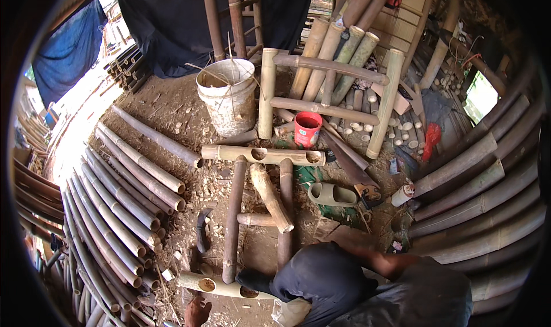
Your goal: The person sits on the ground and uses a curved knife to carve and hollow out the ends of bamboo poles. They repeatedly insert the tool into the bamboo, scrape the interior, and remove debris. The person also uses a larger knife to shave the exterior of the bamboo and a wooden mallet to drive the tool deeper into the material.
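A ladder-like bamboo frame lies on the ground before me. Its far bar (229, 152) and near bar (221, 287) have round holes cut in them; two darker poles (232, 223) and a short rung (256, 219) join between. Just below the near bar's left end is my left hand (198, 312), fingers slightly apart, with nothing visible in it. My right forearm (376, 261) reaches behind my bent knee (327, 272), which hides the fingers of my right hand. A short thick wooden stick (270, 198) rests across the frame. Left of it lies a dark curved blade (203, 229).
Bamboo poles are stacked at left (117, 212) and right (476, 223). Beyond the frame stand a dirty white bucket (227, 106), a red tub (308, 133) and another bamboo frame (393, 100). A handsaw (350, 160) and a green-grey sandal (333, 195) lie at right. Wood chips litter the ground.
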A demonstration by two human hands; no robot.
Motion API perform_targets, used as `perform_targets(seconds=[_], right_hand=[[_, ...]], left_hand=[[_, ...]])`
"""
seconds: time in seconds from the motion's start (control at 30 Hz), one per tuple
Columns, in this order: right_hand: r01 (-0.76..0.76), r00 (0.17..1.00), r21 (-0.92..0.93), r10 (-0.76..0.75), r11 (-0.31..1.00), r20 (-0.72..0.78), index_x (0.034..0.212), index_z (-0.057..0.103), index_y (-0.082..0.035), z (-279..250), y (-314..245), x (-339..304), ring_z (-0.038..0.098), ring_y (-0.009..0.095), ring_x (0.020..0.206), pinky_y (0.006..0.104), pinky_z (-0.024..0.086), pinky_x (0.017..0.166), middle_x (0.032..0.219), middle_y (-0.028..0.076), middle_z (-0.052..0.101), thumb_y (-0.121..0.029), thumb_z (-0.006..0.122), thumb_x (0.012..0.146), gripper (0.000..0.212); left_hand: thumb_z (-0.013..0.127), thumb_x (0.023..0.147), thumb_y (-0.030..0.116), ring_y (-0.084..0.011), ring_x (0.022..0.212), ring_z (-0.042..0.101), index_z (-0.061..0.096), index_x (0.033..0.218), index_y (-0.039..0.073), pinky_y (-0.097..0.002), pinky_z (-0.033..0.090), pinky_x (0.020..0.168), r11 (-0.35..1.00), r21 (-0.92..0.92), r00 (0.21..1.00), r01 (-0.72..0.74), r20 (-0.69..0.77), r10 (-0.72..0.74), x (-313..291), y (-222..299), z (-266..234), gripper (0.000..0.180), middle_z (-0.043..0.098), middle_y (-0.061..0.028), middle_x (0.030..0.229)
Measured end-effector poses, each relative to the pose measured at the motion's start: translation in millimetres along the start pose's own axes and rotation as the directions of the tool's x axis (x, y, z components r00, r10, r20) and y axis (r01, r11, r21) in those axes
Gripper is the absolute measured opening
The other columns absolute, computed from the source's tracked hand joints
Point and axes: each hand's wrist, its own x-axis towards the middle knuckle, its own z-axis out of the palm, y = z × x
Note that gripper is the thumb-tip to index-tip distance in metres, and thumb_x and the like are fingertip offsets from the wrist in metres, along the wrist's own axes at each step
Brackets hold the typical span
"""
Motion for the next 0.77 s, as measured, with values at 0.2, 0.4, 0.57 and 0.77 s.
perform_targets(seconds=[0.2,0.4,0.57,0.77], right_hand=[[0.102,0.991,0.174,-0.116,0.98,0.074,0.148,0.028,-0.003,2,-11,-2,0.037,0.025,0.135,0.0361,0.03,0.111,0.145,0.016,0.04,-0.046,0.042,0.101,0.065],[-0.014,0.89,0.745,-0.331,0.667,0.313,0.152,0.023,-0.001,32,-37,-38,0.032,0.027,0.142,0.0365,0.026,0.116,0.153,0.017,0.034,-0.048,0.039,0.102,0.07],[-0.558,0.29,-0.637,-0.844,-0.532,0.452,0.139,0.037,0.006,48,-93,-113,0.043,0.032,0.134,0.0429,0.028,0.114,0.142,0.02,0.046,-0.043,0.048,0.098,0.065],[0.312,-0.305,-0.939,-0.951,-0.142,0.042,0.147,0.027,0.004,125,-145,-191,0.049,0.035,0.128,0.0456,0.044,0.102,0.138,0.025,0.047,-0.047,0.066,0.082,0.092]], left_hand=[[0.069,0.085,0.04,-0.0264,0.087,0.068,0.068,0.107,0.004,-0.04,0.054,0.073,0.975,-0.016,0.967,0.22,0.137,-0.215,-52,-68,17,0.042,0.071,-0.0156,0.091],[0.061,0.093,0.044,-0.0218,0.09,0.066,0.059,0.122,0.007,-0.0341,0.059,0.068,0.91,-0.23,0.927,0.344,0.239,-0.29,-52,-142,30,0.048,0.065,-0.0125,0.112],[0.07,0.081,0.034,-0.0252,0.074,0.072,0.071,0.101,-0.002,-0.0347,0.055,0.076,0.852,-0.165,0.867,0.497,0.146,-0.477,-37,-44,7,0.041,0.073,-0.0151,0.079],[0.066,0.087,0.025,-0.0241,0.072,0.07,0.065,0.104,-0.013,-0.0349,0.057,0.062,0.864,-0.253,0.898,0.436,0.181,-0.4,-44,-45,-5,0.042,0.071,-0.0182,0.09]])
